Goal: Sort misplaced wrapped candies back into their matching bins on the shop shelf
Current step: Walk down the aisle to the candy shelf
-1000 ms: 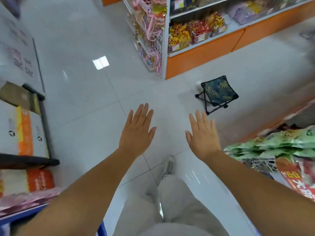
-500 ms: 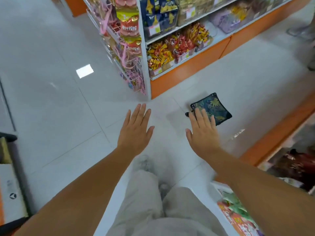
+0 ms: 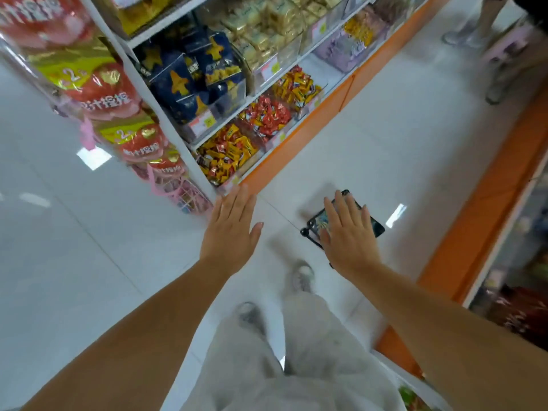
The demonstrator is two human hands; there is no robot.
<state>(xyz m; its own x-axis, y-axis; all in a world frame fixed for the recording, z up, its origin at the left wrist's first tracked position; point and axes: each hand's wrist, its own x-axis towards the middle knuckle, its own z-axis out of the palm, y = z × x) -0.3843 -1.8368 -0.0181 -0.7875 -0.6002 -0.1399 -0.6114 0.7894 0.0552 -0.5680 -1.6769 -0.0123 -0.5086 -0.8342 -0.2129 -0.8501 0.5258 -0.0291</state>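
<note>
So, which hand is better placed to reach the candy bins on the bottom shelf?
Left, probably: the left hand is open, empty and nearest the yellow candy bin. The right hand, also open, hovers over the folding stool, farther from the shelf.
</note>
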